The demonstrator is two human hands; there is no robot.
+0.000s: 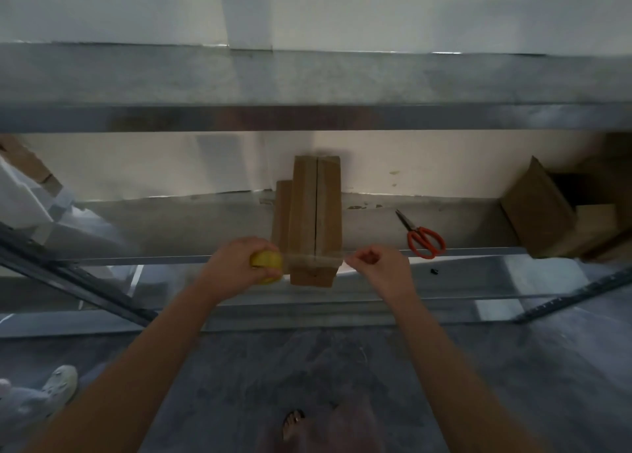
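My left hand (236, 261) gripped the roll (268, 264) just left of the box (314, 220) on the shelf (478, 247). My right hand (376, 264) pinched, I think, the tape (314, 258) stretched across it. The tape was thin, sticky and floppy, best held taut at the roll and the tip.

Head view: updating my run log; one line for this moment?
left hand grips yellow tape roll; right hand pinches clear tape strip stretched across brown cardboard box

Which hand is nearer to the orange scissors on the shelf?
Right. The right hand pinches the tape strip just left of the scissors; the left hand holds the yellow tape roll on the far side of the cardboard box.
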